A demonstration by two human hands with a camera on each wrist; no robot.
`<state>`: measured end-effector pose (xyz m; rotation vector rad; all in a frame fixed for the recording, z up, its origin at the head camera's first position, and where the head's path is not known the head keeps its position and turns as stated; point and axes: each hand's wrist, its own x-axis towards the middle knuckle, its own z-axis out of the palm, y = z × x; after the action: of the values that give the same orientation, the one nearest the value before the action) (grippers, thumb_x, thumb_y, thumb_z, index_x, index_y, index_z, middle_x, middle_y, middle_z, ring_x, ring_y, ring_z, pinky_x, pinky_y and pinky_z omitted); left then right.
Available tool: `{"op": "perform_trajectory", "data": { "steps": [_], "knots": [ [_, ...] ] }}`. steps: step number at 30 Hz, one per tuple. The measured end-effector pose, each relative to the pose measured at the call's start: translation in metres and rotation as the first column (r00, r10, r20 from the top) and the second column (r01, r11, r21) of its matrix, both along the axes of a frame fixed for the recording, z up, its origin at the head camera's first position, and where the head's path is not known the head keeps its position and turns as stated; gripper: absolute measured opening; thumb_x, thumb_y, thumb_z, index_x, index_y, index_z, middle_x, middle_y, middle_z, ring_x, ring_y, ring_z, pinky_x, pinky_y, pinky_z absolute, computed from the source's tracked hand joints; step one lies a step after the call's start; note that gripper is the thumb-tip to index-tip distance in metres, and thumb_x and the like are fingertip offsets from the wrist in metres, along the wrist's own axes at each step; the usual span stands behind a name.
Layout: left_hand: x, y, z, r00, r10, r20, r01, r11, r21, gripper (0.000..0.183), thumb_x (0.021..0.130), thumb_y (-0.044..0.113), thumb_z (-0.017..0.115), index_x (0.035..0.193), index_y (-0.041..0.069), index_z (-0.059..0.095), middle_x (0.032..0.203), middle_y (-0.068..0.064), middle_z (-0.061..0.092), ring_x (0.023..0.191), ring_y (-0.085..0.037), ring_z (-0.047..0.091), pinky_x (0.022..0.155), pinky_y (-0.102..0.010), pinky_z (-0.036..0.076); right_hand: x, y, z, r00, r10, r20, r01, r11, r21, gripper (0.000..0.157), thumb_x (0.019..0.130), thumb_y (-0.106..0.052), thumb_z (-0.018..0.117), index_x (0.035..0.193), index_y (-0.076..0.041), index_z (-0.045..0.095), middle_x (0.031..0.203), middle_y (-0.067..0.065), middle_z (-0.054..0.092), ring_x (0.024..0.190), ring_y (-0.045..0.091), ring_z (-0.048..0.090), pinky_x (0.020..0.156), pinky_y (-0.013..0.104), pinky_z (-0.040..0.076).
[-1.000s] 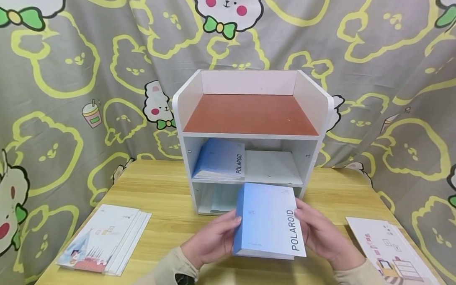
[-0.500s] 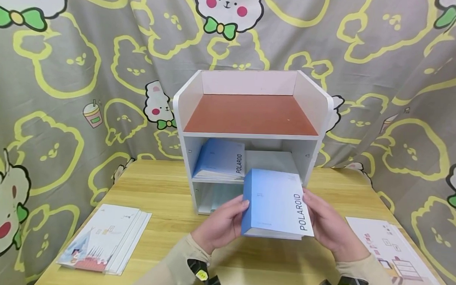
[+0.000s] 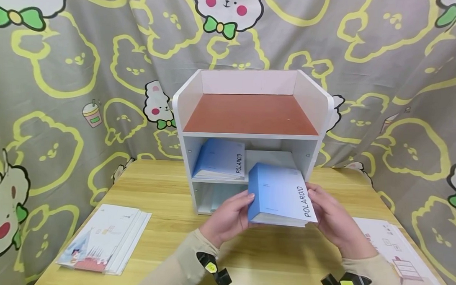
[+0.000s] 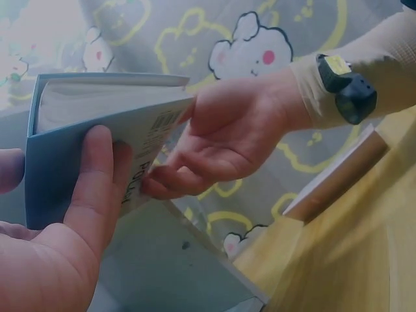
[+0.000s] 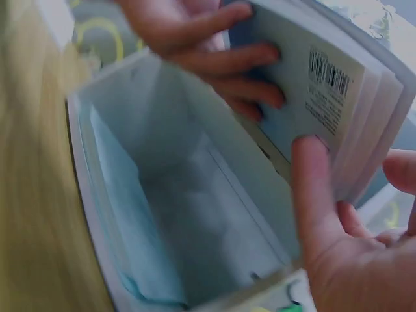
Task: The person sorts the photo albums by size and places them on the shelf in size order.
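Observation:
A thick blue-and-white book (image 3: 280, 192) lettered POLAROID is held in front of the shelf unit (image 3: 251, 136), overlapping its middle shelf in the head view. My left hand (image 3: 229, 216) grips the blue spine side, thumb on top and fingers underneath. At the opposite edge, my right hand (image 3: 331, 217) pinches the cover side. Both wrist views show fingers spread beneath the book, and its barcode (image 5: 328, 81) faces down. A matching POLAROID book (image 3: 221, 158) lies flat on the left of the middle shelf, with bare shelf to its right.
White illustrated boards (image 3: 104, 239) lie stacked on the wooden table (image 3: 162, 190) at left. Another illustrated board (image 3: 388, 244) lies at right, partly behind my right arm. A pale green flat item (image 3: 224, 195) sits in the bottom compartment. A patterned curtain (image 3: 119, 13) hangs behind.
Both hands have carried the book forward and slightly right, from before the bottom compartment up to the middle shelf's level. Its near edge now tips more toward the camera.

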<state>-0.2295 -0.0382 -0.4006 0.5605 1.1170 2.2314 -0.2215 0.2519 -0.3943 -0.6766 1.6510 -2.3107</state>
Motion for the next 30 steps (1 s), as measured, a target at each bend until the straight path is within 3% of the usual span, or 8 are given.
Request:
{"op": "perform_trajectory", "data": {
  "steps": [2, 6, 12, 16, 18, 22, 26, 30],
  "knots": [
    [-0.001, 0.002, 0.0, 1.0, -0.002, 0.003, 0.002, 1.0, 0.002, 0.052, 0.11, 0.024, 0.043, 0.156, 0.001, 0.03, 0.13, -0.013, 0.061, 0.109, -0.019, 0.067, 0.094, -0.034, 0.055, 0.002, 0.004, 0.005, 0.991, -0.128, -0.04, 0.132, 0.983, 0.129, 0.025, 0.112, -0.019, 0.034, 0.131, -0.006, 0.045, 0.117, 0.001, 0.066, 0.099, 0.015, 0.069, 0.079, 0.031, 0.059],
    [-0.002, 0.006, 0.0, 1.0, -0.015, 0.0, 0.015, 1.0, 0.003, 0.052, 0.111, 0.024, 0.041, 0.157, 0.004, 0.03, 0.136, -0.016, 0.059, 0.114, -0.022, 0.065, 0.096, -0.037, 0.054, 0.009, 0.011, 0.021, 0.933, -0.316, -0.174, 0.354, 0.896, 0.269, 0.026, 0.11, -0.019, 0.044, 0.124, 0.003, 0.05, 0.114, 0.003, 0.063, 0.097, 0.015, 0.068, 0.077, 0.031, 0.058],
    [-0.003, 0.008, -0.001, 0.999, -0.017, 0.027, 0.017, 1.0, 0.0, 0.05, 0.111, 0.024, 0.039, 0.158, 0.008, 0.031, 0.141, -0.017, 0.056, 0.117, -0.024, 0.064, 0.098, -0.04, 0.053, 0.034, 0.007, 0.046, 0.804, -0.401, -0.439, 0.551, 0.78, 0.296, 0.019, 0.107, -0.006, 0.049, 0.119, 0.005, 0.059, 0.107, 0.011, 0.067, 0.094, 0.018, 0.067, 0.077, 0.025, 0.057],
    [-0.004, 0.008, 0.0, 0.999, -0.006, 0.033, 0.006, 1.0, -0.002, 0.049, 0.111, 0.024, 0.039, 0.156, 0.007, 0.032, 0.136, -0.016, 0.059, 0.113, -0.022, 0.066, 0.095, -0.038, 0.054, 0.057, -0.004, 0.058, 0.681, -0.29, -0.673, 0.632, 0.696, 0.34, 0.024, 0.099, 0.009, 0.054, 0.116, -0.004, 0.066, 0.106, 0.008, 0.07, 0.091, 0.014, 0.067, 0.078, 0.021, 0.055],
    [-0.004, 0.009, 0.0, 1.0, -0.003, 0.027, 0.003, 1.0, 0.001, 0.05, 0.111, 0.025, 0.039, 0.156, 0.005, 0.032, 0.133, -0.015, 0.061, 0.11, -0.022, 0.067, 0.093, -0.037, 0.056, 0.067, -0.012, 0.062, 0.615, -0.174, -0.769, 0.627, 0.7, 0.343, 0.035, 0.092, 0.014, 0.059, 0.117, -0.009, 0.068, 0.107, 0.004, 0.071, 0.093, 0.013, 0.067, 0.082, 0.019, 0.054],
    [-0.005, 0.009, -0.001, 1.0, 0.007, 0.022, -0.008, 1.0, 0.002, 0.05, 0.11, 0.024, 0.04, 0.155, 0.003, 0.031, 0.128, -0.013, 0.062, 0.106, -0.02, 0.068, 0.09, -0.034, 0.057, 0.079, -0.03, 0.061, 0.536, 0.07, -0.841, 0.537, 0.74, 0.405, 0.05, 0.086, 0.009, 0.069, 0.13, -0.014, 0.065, 0.118, -0.003, 0.069, 0.103, 0.012, 0.066, 0.09, 0.018, 0.05],
    [-0.004, 0.01, 0.0, 0.999, 0.026, 0.026, -0.026, 1.0, -0.002, 0.049, 0.11, 0.024, 0.04, 0.155, 0.003, 0.033, 0.129, -0.012, 0.062, 0.108, -0.019, 0.068, 0.093, -0.034, 0.055, 0.082, -0.047, 0.053, 0.579, 0.214, -0.787, 0.454, 0.717, 0.529, 0.054, 0.093, -0.007, 0.071, 0.144, -0.017, 0.055, 0.135, -0.005, 0.062, 0.117, 0.012, 0.061, 0.092, 0.023, 0.052],
    [-0.002, 0.011, 0.001, 0.999, 0.039, 0.027, -0.039, 0.999, -0.003, 0.049, 0.111, 0.025, 0.039, 0.155, 0.004, 0.035, 0.131, -0.013, 0.062, 0.11, -0.019, 0.067, 0.095, -0.034, 0.054, 0.078, -0.058, 0.043, 0.609, 0.243, -0.755, 0.444, 0.684, 0.579, 0.057, 0.097, -0.015, 0.069, 0.15, -0.016, 0.048, 0.144, -0.002, 0.055, 0.124, 0.013, 0.057, 0.095, 0.028, 0.052]
  ]
}}
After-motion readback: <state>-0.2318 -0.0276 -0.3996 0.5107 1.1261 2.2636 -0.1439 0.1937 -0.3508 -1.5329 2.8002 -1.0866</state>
